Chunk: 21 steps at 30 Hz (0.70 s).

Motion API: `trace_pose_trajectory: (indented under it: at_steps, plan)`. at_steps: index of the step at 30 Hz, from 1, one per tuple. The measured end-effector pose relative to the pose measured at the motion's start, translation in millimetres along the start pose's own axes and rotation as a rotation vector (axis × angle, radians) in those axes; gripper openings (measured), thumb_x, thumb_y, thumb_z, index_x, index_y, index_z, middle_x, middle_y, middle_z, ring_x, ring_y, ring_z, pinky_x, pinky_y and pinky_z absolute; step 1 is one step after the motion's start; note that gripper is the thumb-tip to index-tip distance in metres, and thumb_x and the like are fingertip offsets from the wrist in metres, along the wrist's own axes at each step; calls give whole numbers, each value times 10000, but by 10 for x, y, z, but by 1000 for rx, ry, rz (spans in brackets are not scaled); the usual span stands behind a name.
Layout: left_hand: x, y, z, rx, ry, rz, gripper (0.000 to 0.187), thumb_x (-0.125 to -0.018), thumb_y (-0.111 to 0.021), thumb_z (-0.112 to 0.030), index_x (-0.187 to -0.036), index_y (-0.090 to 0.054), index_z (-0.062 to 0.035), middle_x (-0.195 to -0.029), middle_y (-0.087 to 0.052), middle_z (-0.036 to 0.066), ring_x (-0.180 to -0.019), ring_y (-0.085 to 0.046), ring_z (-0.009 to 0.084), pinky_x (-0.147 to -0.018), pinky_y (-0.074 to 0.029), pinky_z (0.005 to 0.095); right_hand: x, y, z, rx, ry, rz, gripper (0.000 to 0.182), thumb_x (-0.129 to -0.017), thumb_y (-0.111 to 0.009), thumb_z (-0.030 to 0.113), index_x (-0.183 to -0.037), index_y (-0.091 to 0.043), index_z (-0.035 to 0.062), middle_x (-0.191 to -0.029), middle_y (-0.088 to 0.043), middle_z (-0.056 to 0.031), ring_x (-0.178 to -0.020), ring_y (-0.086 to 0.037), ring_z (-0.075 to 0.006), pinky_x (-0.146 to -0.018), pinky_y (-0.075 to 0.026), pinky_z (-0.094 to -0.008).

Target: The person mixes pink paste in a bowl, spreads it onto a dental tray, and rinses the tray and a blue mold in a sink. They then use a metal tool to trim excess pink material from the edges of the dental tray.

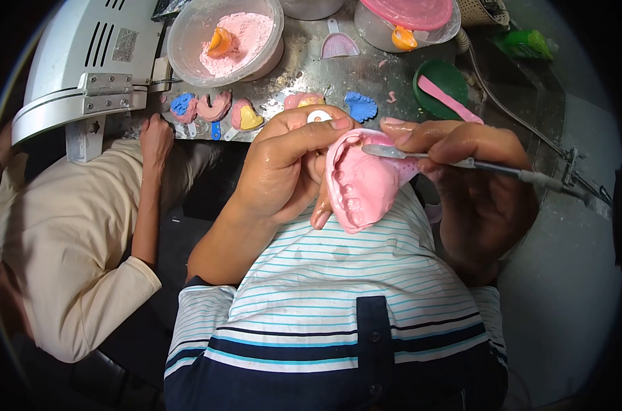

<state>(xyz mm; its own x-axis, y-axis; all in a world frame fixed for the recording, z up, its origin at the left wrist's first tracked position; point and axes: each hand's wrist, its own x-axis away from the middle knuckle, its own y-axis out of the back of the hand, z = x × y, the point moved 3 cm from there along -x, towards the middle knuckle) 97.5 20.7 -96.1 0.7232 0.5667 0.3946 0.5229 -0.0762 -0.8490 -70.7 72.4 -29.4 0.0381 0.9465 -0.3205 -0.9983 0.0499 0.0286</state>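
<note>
My left hand (277, 154) is closed around a pink dental impression (367, 185) in a tray, just in front of my chest. A white handle end with a hole (318, 116) shows at that hand's fingers. The impression's toothed inner side faces up, with a row of tooth hollows along its edge. My right hand (486, 178) grips a slim metal dental spatula (383, 151) between thumb and fingers. The spatula's rounded blade lies over the impression near its upper rim; whether it touches cannot be told.
On the metal bench stand a tub (275, 55) of pink powder with an orange scoop, a pink-lidded tub (448, 38), and a green bowl (424, 85) with a pink spatula (448, 98). Several impressions, including a blue one (360, 107), line the front edge. A person (85, 240) sits at left beside a white machine (85, 55).
</note>
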Motion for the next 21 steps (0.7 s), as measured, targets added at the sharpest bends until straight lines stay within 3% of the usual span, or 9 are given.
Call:
trace_pose_trajectory:
  at_steps: [8,10,21]
  plan:
    - [-61,73,52,0,-116,-28,245,-968,-467,-102,-945,-587,110,-704,-622,197,-356,-534,207,-301,-438,287,23,-52,124,280,1,48,88,-937,-537,-39,-1013,-502,-67,-944,-639,-258,-958,-667,-335,-886,-549,-474]
    - [-61,65,29,-22,-76,150,244,-967,-469,-100,-953,-584,115,-697,-618,198,-356,-535,211,-290,-436,288,8,-22,141,291,8,95,98,-938,-532,-46,-1027,-497,-68,-963,-636,-262,-975,-664,-341,-896,-544,-466]
    - [-48,38,34,-67,-88,100,259,-970,-477,-114,-957,-583,123,-683,-612,213,-347,-532,224,-281,-434,291,34,14,128,283,12,196,127,-941,-513,-59,-1063,-479,-68,-1024,-627,-269,-1014,-654,-344,-930,-528,-454]
